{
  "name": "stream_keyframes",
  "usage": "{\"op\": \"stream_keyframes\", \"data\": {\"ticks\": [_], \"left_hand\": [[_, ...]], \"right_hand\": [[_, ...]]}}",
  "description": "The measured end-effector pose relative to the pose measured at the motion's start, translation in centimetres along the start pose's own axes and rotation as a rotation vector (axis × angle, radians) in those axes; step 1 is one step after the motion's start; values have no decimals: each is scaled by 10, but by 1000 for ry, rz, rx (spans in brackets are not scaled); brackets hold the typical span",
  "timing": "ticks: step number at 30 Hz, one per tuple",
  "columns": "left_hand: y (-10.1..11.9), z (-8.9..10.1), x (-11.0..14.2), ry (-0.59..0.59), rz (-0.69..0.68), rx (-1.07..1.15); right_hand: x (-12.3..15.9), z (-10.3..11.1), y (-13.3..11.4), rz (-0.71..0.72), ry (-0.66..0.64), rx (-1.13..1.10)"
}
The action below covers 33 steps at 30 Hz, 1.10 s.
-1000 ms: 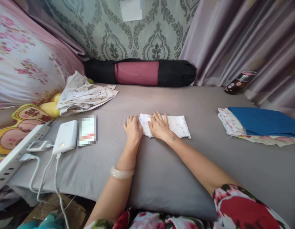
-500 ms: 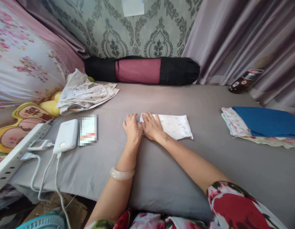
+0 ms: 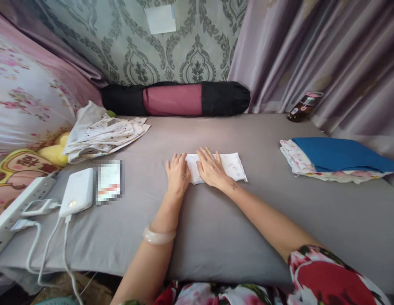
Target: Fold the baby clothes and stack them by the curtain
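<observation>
Head view: right hand (image 3: 211, 169) rests on oblong white cloth (image 3: 234, 166).

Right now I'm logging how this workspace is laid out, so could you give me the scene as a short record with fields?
Left hand: palm down at the left end of the folded white cloth
Right hand: spread flat on that cloth
Surface: gray sheet
Far side: black-and-pink roll along the wall
Far left: rumpled speckled cloth
Near left: white power strip
Right: folded blue cloth on patterned cloths
Far right: dark bottle by the curtain
</observation>
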<state>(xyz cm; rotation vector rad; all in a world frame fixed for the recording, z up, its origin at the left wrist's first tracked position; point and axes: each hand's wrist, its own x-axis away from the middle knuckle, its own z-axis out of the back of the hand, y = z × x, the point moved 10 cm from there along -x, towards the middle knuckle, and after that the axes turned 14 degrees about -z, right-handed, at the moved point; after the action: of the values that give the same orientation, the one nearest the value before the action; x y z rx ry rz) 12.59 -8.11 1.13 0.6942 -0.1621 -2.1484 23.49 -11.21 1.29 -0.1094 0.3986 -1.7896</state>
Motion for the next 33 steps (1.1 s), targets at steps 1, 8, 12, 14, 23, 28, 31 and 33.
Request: {"op": "stream_keyframes", "data": {"ticks": [1,8,12,14,23,28,31,33], "left_hand": [[8,-2,0,-21,-48,-8],[36,-26,3,-236,-215,-62],[35,-31,4,-282,-219,-94],[34,-32,3,-283,-220,-102],[33,-34,5,-257,-245,-122],[36,-33,5,-263,-257,-120],[38,-33,6,-268,-262,-132],[38,-32,6,-266,-265,-134]], "right_hand": [[2,2,7,-11,4,21],[10,-6,23,-23,0,95],[10,-8,21,-26,22,103],[10,-9,22,-29,23,104],[12,-4,33,-34,-37,84],[18,11,57,-117,12,137],[20,9,66,-145,4,149],[21,5,67,-151,-1,150]]}}
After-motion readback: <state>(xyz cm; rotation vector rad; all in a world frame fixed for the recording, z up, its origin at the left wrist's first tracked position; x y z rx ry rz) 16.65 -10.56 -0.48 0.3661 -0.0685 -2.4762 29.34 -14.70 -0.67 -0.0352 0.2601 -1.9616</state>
